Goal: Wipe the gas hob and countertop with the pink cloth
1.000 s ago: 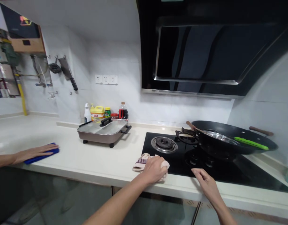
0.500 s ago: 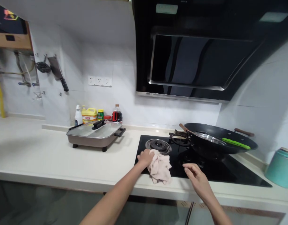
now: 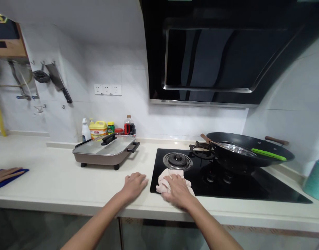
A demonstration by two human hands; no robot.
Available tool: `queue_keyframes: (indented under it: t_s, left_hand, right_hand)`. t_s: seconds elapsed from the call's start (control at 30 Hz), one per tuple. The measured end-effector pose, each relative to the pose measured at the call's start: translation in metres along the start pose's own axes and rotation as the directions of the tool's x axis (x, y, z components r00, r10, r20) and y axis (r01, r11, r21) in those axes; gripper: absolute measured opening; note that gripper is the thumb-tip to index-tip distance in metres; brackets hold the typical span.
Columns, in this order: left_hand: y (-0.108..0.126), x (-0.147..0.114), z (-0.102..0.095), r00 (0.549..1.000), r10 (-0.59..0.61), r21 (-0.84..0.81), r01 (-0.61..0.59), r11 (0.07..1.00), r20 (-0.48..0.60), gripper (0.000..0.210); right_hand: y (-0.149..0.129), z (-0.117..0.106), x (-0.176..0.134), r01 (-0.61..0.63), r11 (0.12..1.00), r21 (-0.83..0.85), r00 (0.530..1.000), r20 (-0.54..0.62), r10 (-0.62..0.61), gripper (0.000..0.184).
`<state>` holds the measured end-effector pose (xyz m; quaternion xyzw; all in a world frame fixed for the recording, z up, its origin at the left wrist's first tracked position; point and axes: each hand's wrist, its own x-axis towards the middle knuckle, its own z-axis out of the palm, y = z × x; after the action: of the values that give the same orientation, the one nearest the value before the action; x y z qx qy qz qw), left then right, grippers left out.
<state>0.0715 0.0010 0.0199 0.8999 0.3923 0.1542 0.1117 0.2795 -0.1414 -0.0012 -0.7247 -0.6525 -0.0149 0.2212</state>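
My right hand presses down on a pale pink cloth, which lies bunched on the front left corner of the black glass cooktop. Its fingers spread over the cloth and grip it. To the left, my left hand rests on the white countertop, holding nothing, with its fingers slightly bent and apart. Just behind the cloth is a round burner with a metal ring. The underside of the cloth is hidden.
A large black wok on the cooktop's right holds a metal bowl and a green-handled utensil. A lidded electric pan stands left, with bottles behind it. At far left, another person's hand lies on a blue cloth.
My left hand has let go of the pink cloth and moved left onto the countertop. My right hand has moved left onto the cloth. Another person's hand has come into view at far left.
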Motion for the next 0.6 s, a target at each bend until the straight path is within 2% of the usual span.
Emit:
queue_keyframes:
  t_s: [0.07, 0.13, 0.2, 0.27, 0.33, 0.4, 0.5, 0.6]
  left_hand:
    - [-0.031, -0.015, -0.001, 0.998, 0.019, 0.089, -0.014, 0.996, -0.058, 0.042]
    - [-0.055, -0.026, 0.004, 0.992, 0.032, 0.127, -0.017, 0.992, -0.123, 0.039]
    - [-0.07, -0.031, 0.01, 0.984, 0.039, 0.115, -0.019, 0.993, -0.173, 0.038]
    - [-0.074, -0.032, 0.016, 0.978, 0.049, 0.093, -0.031, 0.995, -0.204, 0.038]
    - [-0.073, -0.031, 0.02, 0.972, 0.064, 0.08, -0.047, 0.996, -0.225, 0.036]
    - [-0.071, -0.03, 0.021, 0.97, 0.069, 0.066, -0.055, 0.996, -0.233, 0.035]
    - [-0.069, -0.031, 0.019, 0.97, 0.064, 0.044, -0.056, 0.997, -0.232, 0.034]
    - [-0.067, -0.032, 0.017, 0.972, 0.053, 0.04, -0.045, 0.998, -0.229, 0.033]
  right_hand:
    - [0.015, 0.0, -0.007, 0.052, 0.998, 0.025, 0.996, -0.08, -0.05, 0.045]
    - [0.032, -0.005, -0.006, 0.046, 0.99, 0.132, 0.987, -0.159, -0.025, 0.036]
    - [0.049, -0.016, 0.007, -0.071, 0.955, 0.288, 0.961, -0.237, 0.143, 0.033]
    - [0.068, -0.035, 0.028, -0.267, 0.888, 0.373, 0.875, -0.293, 0.386, 0.04]
    - [0.091, -0.058, 0.053, -0.438, 0.826, 0.354, 0.769, -0.329, 0.548, 0.053]
    - [0.114, -0.075, 0.076, -0.551, 0.784, 0.286, 0.706, -0.34, 0.621, 0.064]
    - [0.14, -0.079, 0.095, -0.682, 0.708, 0.185, 0.649, -0.293, 0.702, 0.073]
    - [0.148, -0.058, 0.094, -0.73, 0.681, 0.053, 0.655, -0.229, 0.72, 0.069]
